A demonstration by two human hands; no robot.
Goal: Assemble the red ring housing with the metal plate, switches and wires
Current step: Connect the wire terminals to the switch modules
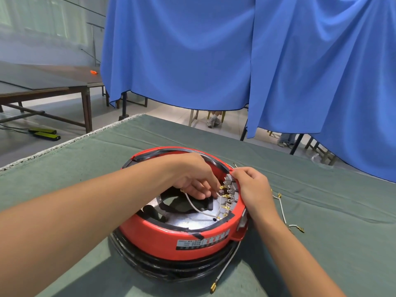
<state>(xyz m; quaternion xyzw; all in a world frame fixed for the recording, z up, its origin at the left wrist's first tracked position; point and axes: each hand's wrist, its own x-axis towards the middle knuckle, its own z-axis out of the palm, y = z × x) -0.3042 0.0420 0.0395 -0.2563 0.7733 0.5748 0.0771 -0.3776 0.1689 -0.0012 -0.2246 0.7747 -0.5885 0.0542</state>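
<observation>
We work at a table covered in a green cloth (107, 159), with a blue curtain (214, 50) hanging behind it and a dark wooden bench (42, 86) off to our left. In the middle of the cloth sits the red ring housing (171, 239), resting on a black base (162, 269) and open at the top, so the speckled metal plate (188, 221) shows inside it. Along the inner wall on our right runs a row of switches (230, 189) with brass terminals. Our left hand (192, 176) reaches across the rim into the ring, its fingers curled and pinching a white wire (194, 205) at the end by the terminals; the wire loops down over the plate. Our right hand (252, 189) grips the rim of the housing just beside the switches, thumb and fingers curled over the red edge. A second white wire (227, 264) trails out from under the housing toward us and ends in a brass connector (212, 287) on the cloth. More loose wires (284, 215) with brass ends lie on the cloth near our right wrist.
</observation>
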